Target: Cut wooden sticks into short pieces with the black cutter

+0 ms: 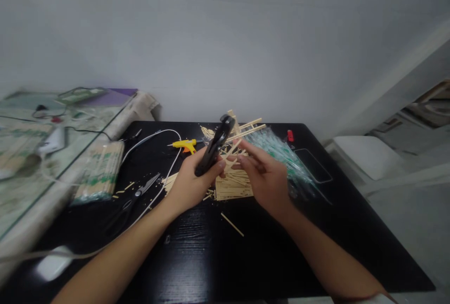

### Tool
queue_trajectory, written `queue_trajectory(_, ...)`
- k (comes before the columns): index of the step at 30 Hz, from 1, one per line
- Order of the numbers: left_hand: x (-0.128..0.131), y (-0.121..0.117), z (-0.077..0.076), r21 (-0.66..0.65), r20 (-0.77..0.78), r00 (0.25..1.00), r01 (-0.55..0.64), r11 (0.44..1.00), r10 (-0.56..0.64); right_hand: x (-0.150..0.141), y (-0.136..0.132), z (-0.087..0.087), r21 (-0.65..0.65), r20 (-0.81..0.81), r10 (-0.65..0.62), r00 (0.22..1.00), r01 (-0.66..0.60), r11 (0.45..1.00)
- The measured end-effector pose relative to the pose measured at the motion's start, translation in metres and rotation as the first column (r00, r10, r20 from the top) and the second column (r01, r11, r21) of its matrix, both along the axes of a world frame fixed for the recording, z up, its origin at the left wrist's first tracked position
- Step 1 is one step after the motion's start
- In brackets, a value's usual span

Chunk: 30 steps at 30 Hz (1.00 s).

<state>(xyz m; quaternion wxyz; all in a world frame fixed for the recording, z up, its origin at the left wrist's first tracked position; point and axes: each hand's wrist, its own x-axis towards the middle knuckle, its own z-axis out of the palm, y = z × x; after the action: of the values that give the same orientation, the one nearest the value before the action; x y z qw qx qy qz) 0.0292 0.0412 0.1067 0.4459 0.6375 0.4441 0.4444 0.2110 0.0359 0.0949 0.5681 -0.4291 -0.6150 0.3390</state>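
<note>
My left hand (197, 175) is closed round a long black hand tool (215, 147), held upright and tilted; its exact kind is not clear. Pale wooden sticks (230, 154) show between my two hands. The thumb and fingers of my right hand (269, 177) close on these sticks, with the fingertips partly blurred. Under and behind the hands lies a heap of loose wooden sticks (235, 186). A small frame built of sticks (250, 128) stands just beyond the hands. One single stick (232, 224) lies nearer to me on the black table (197, 266).
Left of the heap lie a yellow glue gun (184, 144), open scissors (138, 194) and a white cord (154, 205). A bagged bundle of sticks (100, 168) sits at the left edge. Plastic wrappers (281, 154), a phone-like dark slab (312, 166) and a red object (290, 135) are right.
</note>
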Motion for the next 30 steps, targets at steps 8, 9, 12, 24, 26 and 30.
queue_trajectory(8,0.003,-0.002,0.001,0.034,-0.116,0.993,0.005,0.999,-0.001,-0.001,0.006,-0.006,0.022,-0.083,0.077,0.994,-0.075,0.997)
queue_trajectory(9,0.003,-0.002,0.002,0.014,-0.104,0.995,0.008,1.0,-0.006,-0.001,0.006,-0.007,0.018,-0.088,0.083,0.993,-0.081,0.997)
queue_trajectory(12,0.004,-0.003,0.004,-0.038,-0.058,0.998,0.018,0.999,-0.02,-0.002,0.005,-0.008,-0.012,-0.101,0.081,0.992,-0.083,0.997)
queue_trajectory(24,0.001,0.001,0.004,-0.127,-0.002,0.996,0.092,0.988,-0.093,0.007,0.006,0.004,0.387,0.384,-0.133,0.914,-0.029,0.922)
queue_trajectory(26,-0.001,0.003,0.004,-0.186,0.055,0.993,0.116,0.976,-0.108,0.009,0.007,0.003,0.46,0.474,-0.198,0.858,-0.05,0.886)
queue_trajectory(30,-0.001,0.005,0.004,-0.323,0.199,0.971,0.194,0.926,-0.134,0.011,0.008,-0.001,0.586,0.538,-0.363,0.761,-0.027,0.81)
